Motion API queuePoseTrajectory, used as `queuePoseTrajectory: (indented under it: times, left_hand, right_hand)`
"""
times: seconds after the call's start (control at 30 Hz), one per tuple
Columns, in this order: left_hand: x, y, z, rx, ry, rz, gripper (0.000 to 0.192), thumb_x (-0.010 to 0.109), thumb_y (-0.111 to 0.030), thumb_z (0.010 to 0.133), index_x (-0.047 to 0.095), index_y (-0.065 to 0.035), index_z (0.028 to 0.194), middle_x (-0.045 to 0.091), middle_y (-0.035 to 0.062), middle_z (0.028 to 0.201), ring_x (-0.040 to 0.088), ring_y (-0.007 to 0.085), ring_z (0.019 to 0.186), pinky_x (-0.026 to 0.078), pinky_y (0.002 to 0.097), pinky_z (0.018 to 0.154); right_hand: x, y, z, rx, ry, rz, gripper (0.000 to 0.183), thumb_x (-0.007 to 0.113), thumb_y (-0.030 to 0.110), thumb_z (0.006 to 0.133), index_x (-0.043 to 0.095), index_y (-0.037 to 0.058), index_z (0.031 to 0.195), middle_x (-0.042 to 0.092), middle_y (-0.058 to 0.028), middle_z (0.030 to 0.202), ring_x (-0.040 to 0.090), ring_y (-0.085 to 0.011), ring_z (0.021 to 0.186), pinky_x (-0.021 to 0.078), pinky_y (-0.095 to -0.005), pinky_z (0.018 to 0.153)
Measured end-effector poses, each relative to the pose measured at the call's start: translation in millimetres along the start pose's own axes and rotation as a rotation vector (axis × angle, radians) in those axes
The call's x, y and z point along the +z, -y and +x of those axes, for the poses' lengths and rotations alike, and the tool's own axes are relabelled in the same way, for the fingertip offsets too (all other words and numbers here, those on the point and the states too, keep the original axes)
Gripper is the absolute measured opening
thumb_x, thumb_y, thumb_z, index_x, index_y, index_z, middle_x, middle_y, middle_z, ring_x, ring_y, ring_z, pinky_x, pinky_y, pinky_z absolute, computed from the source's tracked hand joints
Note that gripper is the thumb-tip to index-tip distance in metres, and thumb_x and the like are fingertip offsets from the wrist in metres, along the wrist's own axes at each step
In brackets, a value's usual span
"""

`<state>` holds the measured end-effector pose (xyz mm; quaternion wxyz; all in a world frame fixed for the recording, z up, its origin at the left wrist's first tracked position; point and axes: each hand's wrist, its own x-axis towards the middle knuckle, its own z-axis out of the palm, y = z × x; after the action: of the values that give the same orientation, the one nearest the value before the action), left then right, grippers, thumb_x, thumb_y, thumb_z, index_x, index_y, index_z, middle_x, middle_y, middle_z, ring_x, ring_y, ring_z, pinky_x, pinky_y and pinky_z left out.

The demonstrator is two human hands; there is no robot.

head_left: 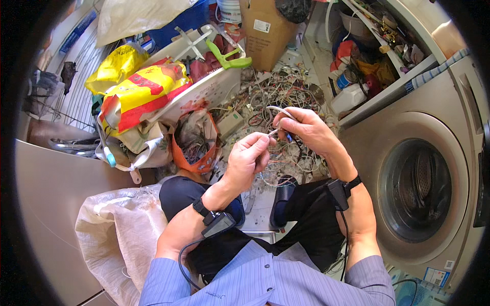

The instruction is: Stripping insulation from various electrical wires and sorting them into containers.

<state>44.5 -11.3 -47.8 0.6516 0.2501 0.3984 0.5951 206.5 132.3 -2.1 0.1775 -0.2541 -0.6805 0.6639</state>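
My left hand (250, 157) pinches the end of a thin wire between thumb and forefinger. Close to its right, my right hand (306, 128) holds a whitish cable (281, 110), whose bent upper part sticks out past the fingers. A small blue piece (289, 137) and a dark wire show just under the right hand's fingers. Whether the wire at my left fingertips belongs to the whitish cable I cannot tell. Both hands are raised over a large heap of tangled wires (283, 91) on the floor.
An orange bag (195, 141) with wires and debris stands left of the heap. Behind it are a white box (203, 91), yellow-and-red bags (141, 95) and a cardboard box (266, 34). A washing machine (356, 141) stands right, a woven sack (122, 233) lower left.
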Motion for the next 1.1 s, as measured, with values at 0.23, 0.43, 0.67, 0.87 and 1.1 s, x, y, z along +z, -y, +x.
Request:
queuePoseTrajectory:
  times: [0.23,0.43,0.67,0.87,1.1]
  left_hand:
    - [0.2,-4.7,-0.4,0.509,-0.268,0.889,0.015,0.069,-0.014,0.095,0.073,0.0005,0.098,0.066,0.0109,0.071,0.06,0.0131,0.062,0.048,0.0326,0.058]
    - [-6.4,-15.8,-2.4,0.391,-0.287,0.722,0.017,0.07,-0.015,0.096,0.073,-0.0002,0.105,0.063,0.0024,0.068,0.053,0.0066,0.061,0.043,0.0274,0.056]
    - [-6.9,-16.2,-2.1,0.418,-0.35,0.719,0.018,0.065,-0.016,0.1,0.071,0.0001,0.099,0.064,-0.0008,0.07,0.053,0.0055,0.062,0.042,0.0262,0.055]
    - [-21.4,-17.2,7.6,0.211,-0.288,0.084,0.017,0.059,-0.016,0.105,0.067,-0.0034,0.098,0.063,-0.0005,0.071,0.046,0.0041,0.053,0.034,0.0213,0.048]
    - [-25.4,-18.4,7.7,0.097,-0.169,-0.168,0.02,0.06,-0.025,0.106,0.066,-0.0072,0.099,0.063,0.0001,0.07,0.045,0.0064,0.047,0.033,0.0218,0.043]
  right_hand:
    - [16.8,-11.9,8.9,0.094,-0.14,-0.039,0.022,0.062,0.022,0.102,0.063,0.005,0.087,0.06,0.002,0.073,0.052,-0.006,0.064,0.0419,-0.025,0.059]
    - [20.2,-5.7,10.4,0.158,-0.124,0.072,0.023,0.062,0.023,0.103,0.064,0.0061,0.088,0.062,0.0012,0.075,0.055,-0.0058,0.062,0.0432,-0.0216,0.057]
    - [36.2,-14.7,15.0,0.051,-0.228,0.228,0.027,0.06,0.026,0.106,0.069,0.0013,0.101,0.067,-0.0019,0.084,0.06,-0.008,0.071,0.0476,-0.023,0.064]
    - [39.0,-3.3,6.9,-0.016,-0.447,0.349,0.021,0.063,0.021,0.103,0.07,0.0027,0.097,0.056,0.0043,0.069,0.041,-0.0025,0.05,0.0284,-0.0201,0.044]
    - [64.2,-9.5,7.5,0.132,-0.188,0.567,0.024,0.075,0.021,0.095,0.07,0.0038,0.111,0.06,0.0046,0.074,0.044,-0.0011,0.053,0.0311,-0.0183,0.047]
